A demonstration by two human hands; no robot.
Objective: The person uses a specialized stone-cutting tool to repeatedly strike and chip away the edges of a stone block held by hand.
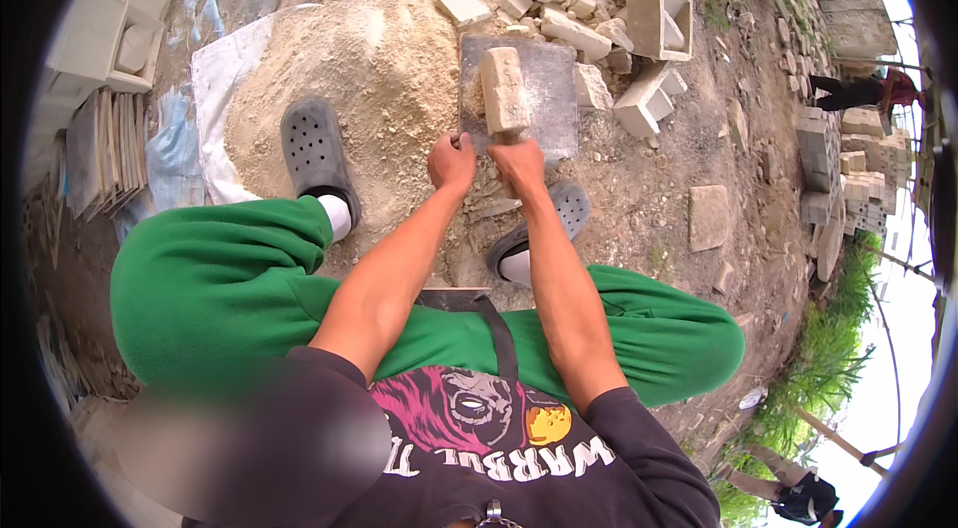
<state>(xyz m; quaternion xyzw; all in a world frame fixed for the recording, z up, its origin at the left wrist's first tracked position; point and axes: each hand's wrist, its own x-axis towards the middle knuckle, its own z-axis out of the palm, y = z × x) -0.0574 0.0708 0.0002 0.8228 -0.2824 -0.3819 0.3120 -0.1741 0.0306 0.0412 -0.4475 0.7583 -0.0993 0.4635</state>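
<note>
My right hand (519, 167) is closed round the handle of a mallet with a thick, pale, dusty block-shaped head (506, 94). The head covers the middle of a dark square slab (555, 94) on the ground. Just left of the mallet, at the slab's near left corner, my left hand (452, 162) is closed with its fingers curled. What it holds, if anything, is hidden. Beside the slab on the left spreads a heap of tan crushed material (369, 69).
White sheeting (220, 99) edges the heap. Broken pale blocks (574, 29) pile up beyond the slab. My grey clogs (317, 149) stand either side of my hands. Stacked boards (105, 154) and hollow blocks (135, 9) line the left. Two people are at the far right.
</note>
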